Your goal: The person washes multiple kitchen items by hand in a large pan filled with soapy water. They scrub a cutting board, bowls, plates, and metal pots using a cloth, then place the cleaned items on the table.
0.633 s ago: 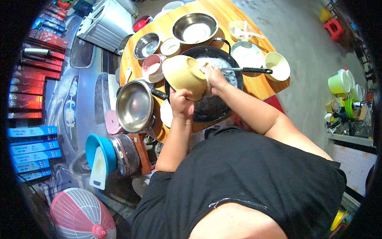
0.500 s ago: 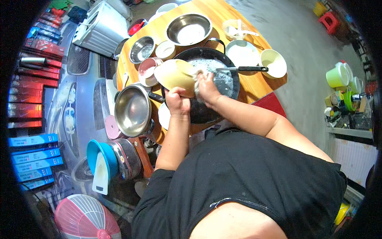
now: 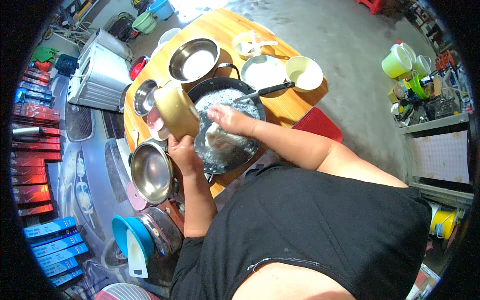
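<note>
My left hand (image 3: pixel 184 153) grips a pale yellow bowl (image 3: pixel 176 111) by its lower edge and holds it tilted at the left rim of a large black wok (image 3: pixel 254 100). Foamy, greyish water fills much of the wok. Above that water is my right hand (image 3: pixel 229 119), apart from the bowl, its fingers stretched out and slightly blurred. A whitish, cloth-like thing (image 3: pixel 215 136) shows just below the palm; whether it touches the hand is unclear. A black-handled utensil (image 3: pixel 272 89) rests across the wok's far right side.
A wooden table (image 3: pixel 285 47) bears steel bowls (image 3: pixel 194 60), a cream bowl (image 3: pixel 304 74), a white bowl (image 3: pixel 262 71) and a pink-lined bowl (image 3: pixel 157 125). A steel pan (image 3: pixel 152 170) sits at the left edge. Nearby are a red stool-like object (image 3: pixel 320 126) and a blue basin (image 3: pixel 132 235).
My right hand has left the bowl and moved over the foamy water, with the whitish cloth now below it. My left hand has turned the bowl. The whole view has shifted.
</note>
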A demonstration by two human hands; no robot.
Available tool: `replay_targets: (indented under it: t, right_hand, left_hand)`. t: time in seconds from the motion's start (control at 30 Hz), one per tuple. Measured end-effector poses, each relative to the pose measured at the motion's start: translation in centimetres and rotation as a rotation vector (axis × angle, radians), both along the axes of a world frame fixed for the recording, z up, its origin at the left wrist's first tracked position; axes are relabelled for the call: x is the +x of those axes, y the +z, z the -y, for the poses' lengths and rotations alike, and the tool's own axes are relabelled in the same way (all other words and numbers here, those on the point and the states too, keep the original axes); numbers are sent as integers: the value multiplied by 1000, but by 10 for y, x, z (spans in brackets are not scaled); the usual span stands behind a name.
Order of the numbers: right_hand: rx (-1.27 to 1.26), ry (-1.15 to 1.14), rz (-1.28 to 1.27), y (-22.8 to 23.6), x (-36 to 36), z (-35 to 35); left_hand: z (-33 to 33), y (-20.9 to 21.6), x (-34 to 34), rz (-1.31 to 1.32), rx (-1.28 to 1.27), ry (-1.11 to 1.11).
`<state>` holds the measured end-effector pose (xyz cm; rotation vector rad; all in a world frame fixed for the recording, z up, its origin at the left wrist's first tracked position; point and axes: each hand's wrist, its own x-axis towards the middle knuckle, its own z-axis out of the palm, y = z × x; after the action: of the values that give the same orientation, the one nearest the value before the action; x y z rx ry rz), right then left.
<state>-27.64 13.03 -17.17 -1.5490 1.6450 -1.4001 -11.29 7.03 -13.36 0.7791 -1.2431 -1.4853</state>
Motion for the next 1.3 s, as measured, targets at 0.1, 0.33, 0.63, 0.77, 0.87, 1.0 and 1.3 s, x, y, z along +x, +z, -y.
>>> replay_targets:
  t: [0.1,0.33,0.63,0.77,0.87,1.0,1.3]
  right_hand:
    - [206,61,768,51,-33,-23]
    - [172,-223,495,67,-96,-59]
    - [-96,-662,587,12,-259,-178]
    - [107,-767,552,-44,-293,-199]
    - [316,-733,661,-67,-304,-207]
    - [501,-754,459,-84,-321,-204]
    - [780,-558,-128,-84,-356,-193]
  left_hand:
    - [-18,12,-17,647,-565,2]
    - [-54,31,-77,890,-1265,-263]
    - [-33,7,-95,1010,-962,-112]
    - [-19,-53,-65,1310,-599,-303]
    - [-16,-89,-43,1436,-517,-437]
    - [-27,-107,-35,1627,-370,-542]
    - [-40,-100,-34,1789,-222,-394]
